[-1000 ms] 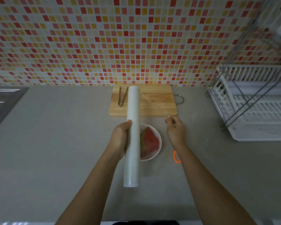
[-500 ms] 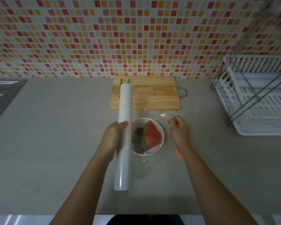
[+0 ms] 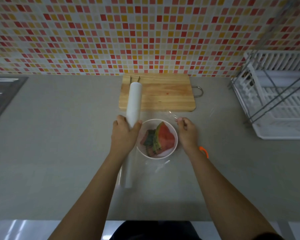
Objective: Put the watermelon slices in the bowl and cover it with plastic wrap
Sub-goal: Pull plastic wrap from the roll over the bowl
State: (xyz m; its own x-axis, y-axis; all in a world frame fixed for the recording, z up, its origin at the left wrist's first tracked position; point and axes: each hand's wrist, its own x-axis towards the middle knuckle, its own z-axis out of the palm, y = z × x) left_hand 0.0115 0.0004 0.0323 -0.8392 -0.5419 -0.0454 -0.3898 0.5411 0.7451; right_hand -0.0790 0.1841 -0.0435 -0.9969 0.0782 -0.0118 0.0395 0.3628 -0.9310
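Observation:
A white bowl [image 3: 173, 147] sits on the grey counter and holds several watermelon slices [image 3: 163, 138] with red flesh and green rind. My left hand [image 3: 124, 134] grips a long white roll of plastic wrap [image 3: 134, 101] just left of the bowl; the roll lies lengthwise, pointing away from me. My right hand [image 3: 186, 133] pinches the free edge of the clear film [image 3: 171, 115] to the right of the bowl. The film stretches over the bowl between both hands.
A wooden cutting board [image 3: 164, 94] lies behind the bowl, with metal tongs [image 3: 134, 78] mostly hidden by the roll. A white dish rack [image 3: 277, 101] stands at the right. A steel sink [image 3: 2, 94] is at the far left. An orange band [image 3: 203, 151] lies by my right wrist.
My left hand has carried the roll leftwards off the bowl while my right hand held the film's edge, so film now spans the bowl and the slices show fully.

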